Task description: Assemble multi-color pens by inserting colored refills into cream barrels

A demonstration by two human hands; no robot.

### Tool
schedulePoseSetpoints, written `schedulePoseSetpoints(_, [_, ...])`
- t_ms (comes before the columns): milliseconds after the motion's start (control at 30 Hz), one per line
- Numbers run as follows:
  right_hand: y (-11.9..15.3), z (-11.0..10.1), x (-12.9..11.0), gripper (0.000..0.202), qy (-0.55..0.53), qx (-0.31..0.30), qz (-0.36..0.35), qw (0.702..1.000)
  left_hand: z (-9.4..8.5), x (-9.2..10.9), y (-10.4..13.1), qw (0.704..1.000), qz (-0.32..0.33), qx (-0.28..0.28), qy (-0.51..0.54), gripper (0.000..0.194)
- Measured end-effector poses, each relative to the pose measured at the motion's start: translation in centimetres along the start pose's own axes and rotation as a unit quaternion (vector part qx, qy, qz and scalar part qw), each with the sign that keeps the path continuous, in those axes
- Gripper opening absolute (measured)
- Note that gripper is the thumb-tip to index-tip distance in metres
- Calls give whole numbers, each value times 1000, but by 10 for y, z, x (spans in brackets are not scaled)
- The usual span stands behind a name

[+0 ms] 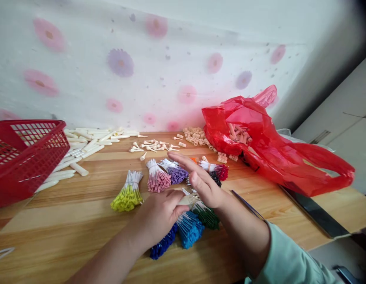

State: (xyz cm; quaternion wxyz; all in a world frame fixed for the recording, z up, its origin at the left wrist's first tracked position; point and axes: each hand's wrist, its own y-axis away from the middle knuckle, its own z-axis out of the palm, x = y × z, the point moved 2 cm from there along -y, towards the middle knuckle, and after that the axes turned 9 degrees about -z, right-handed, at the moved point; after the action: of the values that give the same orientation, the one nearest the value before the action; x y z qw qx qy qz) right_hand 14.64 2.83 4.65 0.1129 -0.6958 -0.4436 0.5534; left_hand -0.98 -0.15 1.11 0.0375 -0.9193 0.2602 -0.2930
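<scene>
My left hand (159,213) is closed around a cream plastic tube (185,200) with a clear, slotted end pointing right. My right hand (205,183) is open, its fingers stretched out and its palm beside the slotted end; whether they touch I cannot tell. Around both hands lie bundles of thin white sticks with coloured tips: yellow (126,197), pink (159,179), purple (177,174), dark red (221,171), black (215,179), green (208,217), light blue (190,230) and dark blue (163,242). The left hand partly covers the dark blue bundle.
A red basket (29,157) stands left, beside a pile of cream tubes (85,146). Small pegs (153,145) and slotted caps (197,136) lie at the back. A red plastic bag (254,126) holds pink pieces. Tweezers (247,205) and a dark flat object (313,209) lie right.
</scene>
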Motion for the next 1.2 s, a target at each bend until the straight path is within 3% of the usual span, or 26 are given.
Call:
schedulePoseSetpoints(300, [3, 14, 4, 60, 61, -14, -20, 998, 6, 4, 7, 994, -26, 20, -108, 18])
schedulePoseSetpoints(467, [5, 18, 16, 56, 19, -4, -1, 1000, 9, 6, 5, 982, -16, 11, -186, 19])
schedulePoseSetpoints(800, [5, 22, 12, 52, -4, 55, 9, 998, 8, 5, 5, 991, -51, 29, -124, 17])
schedulePoseSetpoints(900, [1, 21, 14, 46, -52, 36, 28, 998, 10, 3, 1, 996, -55, 20, -66, 16])
schedulePoseSetpoints(967, [-1, 17, 14, 36, -18, 56, 28, 998, 10, 0, -2, 997, -75, 9, -28, 16])
schedulePoseSetpoints(1033, [-1, 10, 8, 27, 92, 75, -21, 993, 6, -5, -4, 993, -117, 16, 15, 18])
schedulePoseSetpoints(1100, [2, 8, 0, 25, 232, 3, -111, 966, 0, -8, -5, 984, -150, 26, 89, 22])
schedulePoseSetpoints(1200, [9, 12, -4, 29, 418, -182, -188, 870, -5, -6, -3, 968, -153, -11, 199, 25])
